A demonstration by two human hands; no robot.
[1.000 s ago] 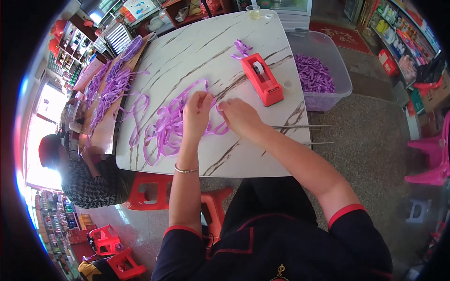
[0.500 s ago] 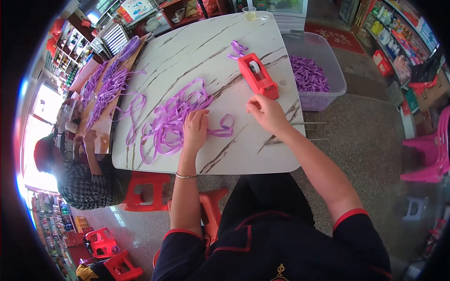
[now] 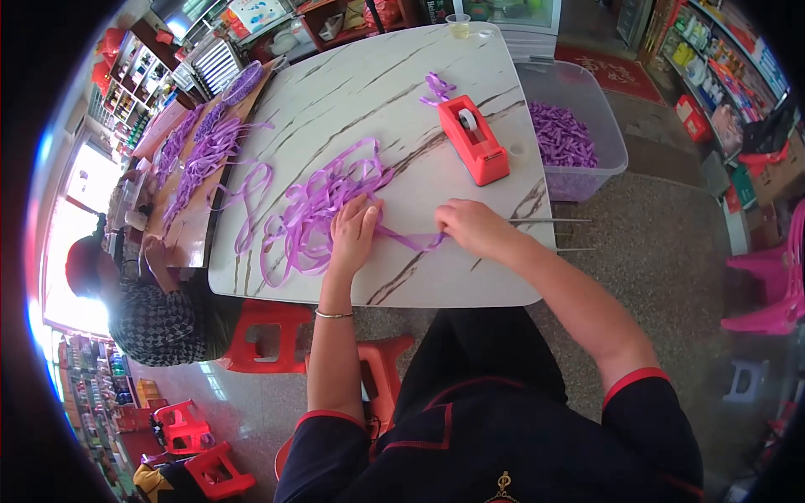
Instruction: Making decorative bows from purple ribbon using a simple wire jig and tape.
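On the marble-patterned table lies a tangled heap of purple ribbon (image 3: pixel 314 210). My left hand (image 3: pixel 353 235) rests on its near right edge, thumb apart from the fingers; the fingertips are partly lost among the loops. To its right, my right hand (image 3: pixel 471 226) is closed in a pinch on a ribbon end, and a strip of ribbon runs from there back to the heap. Beyond my right hand stands a red tape dispenser (image 3: pixel 476 144) with a roll of tape in it. A small bunch of purple ribbon (image 3: pixel 438 87) lies just past the dispenser.
A clear plastic bin (image 3: pixel 610 163) full of short purple pieces stands against the table's right side. At left, a person (image 3: pixel 155 314) sits by a wooden table (image 3: pixel 186 239) with more purple ribbon. Red stools (image 3: pixel 268 335) stand near me. A cup (image 3: pixel 459 27) is at the far edge.
My right hand has come away from the dispenser, nearer to me, and has taken hold of the ribbon's end. The loose loop there is now drawn out into a strip.
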